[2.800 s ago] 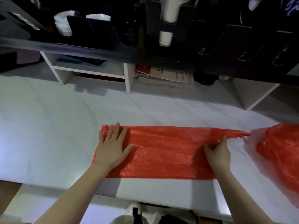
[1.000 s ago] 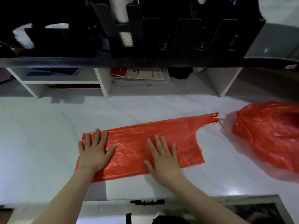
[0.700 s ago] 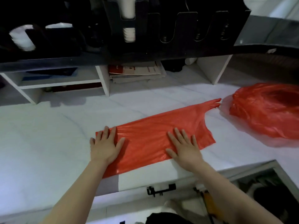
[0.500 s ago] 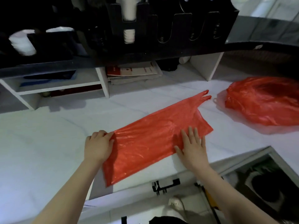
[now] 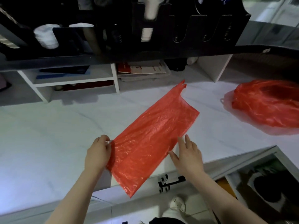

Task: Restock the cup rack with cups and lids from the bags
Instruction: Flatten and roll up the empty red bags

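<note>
An empty, flattened red plastic bag (image 5: 152, 136) lies slantwise on the white counter (image 5: 48, 135), its lower corner hanging over the front edge. My left hand (image 5: 97, 153) grips the bag's left edge with curled fingers. My right hand (image 5: 187, 154) lies with straight fingers at the bag's right edge. A second red bag (image 5: 268, 104), bulging, sits at the far right. Above hangs the black cup rack (image 5: 186, 26), with white cups (image 5: 149, 12) in one slot and white lid stacks (image 5: 47, 36) at its left.
White shelf cubbies (image 5: 76, 81) under the rack hold papers and booklets (image 5: 142, 70). A black handle (image 5: 169, 181) sticks out below the counter's front edge. An open bin or drawer (image 5: 262, 183) is at the lower right. A white shoe (image 5: 178, 202) shows on the floor.
My left hand has curled and taken hold of the bag's left edge. The bag has turned to a steeper slant, its corner now over the counter edge. My right hand slid to its right edge.
</note>
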### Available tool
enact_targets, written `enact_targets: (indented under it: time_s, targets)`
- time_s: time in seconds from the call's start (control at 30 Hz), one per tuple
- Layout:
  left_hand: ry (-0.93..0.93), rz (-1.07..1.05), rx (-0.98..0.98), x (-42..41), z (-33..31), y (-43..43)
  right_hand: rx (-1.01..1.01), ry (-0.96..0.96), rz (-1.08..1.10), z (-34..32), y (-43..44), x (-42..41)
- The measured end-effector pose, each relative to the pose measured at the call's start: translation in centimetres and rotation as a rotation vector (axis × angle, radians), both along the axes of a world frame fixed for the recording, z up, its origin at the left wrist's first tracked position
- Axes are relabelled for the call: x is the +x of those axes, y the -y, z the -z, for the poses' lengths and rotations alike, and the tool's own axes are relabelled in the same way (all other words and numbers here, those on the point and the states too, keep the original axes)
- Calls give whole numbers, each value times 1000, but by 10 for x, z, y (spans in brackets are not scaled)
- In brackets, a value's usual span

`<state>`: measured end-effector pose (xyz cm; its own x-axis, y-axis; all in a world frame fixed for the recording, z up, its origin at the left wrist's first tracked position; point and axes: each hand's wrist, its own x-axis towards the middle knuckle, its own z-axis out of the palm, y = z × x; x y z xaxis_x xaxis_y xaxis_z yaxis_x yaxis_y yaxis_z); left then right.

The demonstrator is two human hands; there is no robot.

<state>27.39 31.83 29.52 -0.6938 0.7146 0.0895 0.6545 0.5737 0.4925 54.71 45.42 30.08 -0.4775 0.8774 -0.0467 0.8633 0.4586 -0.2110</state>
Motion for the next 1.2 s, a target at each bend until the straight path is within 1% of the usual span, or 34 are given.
enact_targets:
  time_s: [0.17, 0.27, 0.33, 0.47, 0.63, 0.67, 0.7, 0.77, 0.83, 0.87, 0.9, 0.97, 1.03, 1.1, 1.13, 1.17, 1.2]
  targets:
    - [92, -138, 101, 3, 1, 11, -36, 33, -54, -2, -2, 1]
    - [122, -169, 154, 12, 0, 10, -50, 32, -71, 0, -4, 2]
    - [164, -106, 182, 23, -2, 6, -61, 19, -77, 1, -3, 2]
    - [307, 44, 185, 52, -6, -8, -64, -31, -137, -1, -5, 4]
    - [354, 101, 159, 77, -6, -18, -17, -156, -267, 4, -12, 27]
    - [334, 106, 144, 80, -6, -17, -15, -157, -280, 6, -13, 35]
    - [266, 113, 130, 81, -5, -16, -12, -153, -293, 9, -15, 42]
    - [33, 175, 112, 83, -1, -13, -18, -155, -332, 14, -20, 51]
    - [-148, 344, 40, 88, 0, -14, -38, -140, -388, 17, -25, 57]
    - [-197, 446, -33, 92, 0, -14, -42, -110, -410, 18, -28, 60]
    - [-217, 537, -122, 97, 1, -14, -42, -72, -424, 20, -31, 65]
    - [-186, 646, -275, 107, 6, -12, -42, -25, -450, 23, -38, 78]
    - [-156, 695, -344, 115, 12, -8, -47, 2, -503, 27, -45, 95]
    - [-210, 743, -393, 125, 12, -6, -56, 42, -552, 29, -51, 113]
    - [-226, 751, -391, 132, 10, -6, -57, 54, -559, 29, -55, 121]
    - [-246, 749, -335, 141, 8, -6, -49, 58, -557, 29, -58, 128]
    - [-269, 742, -240, 150, 6, -7, -34, 57, -553, 29, -60, 134]
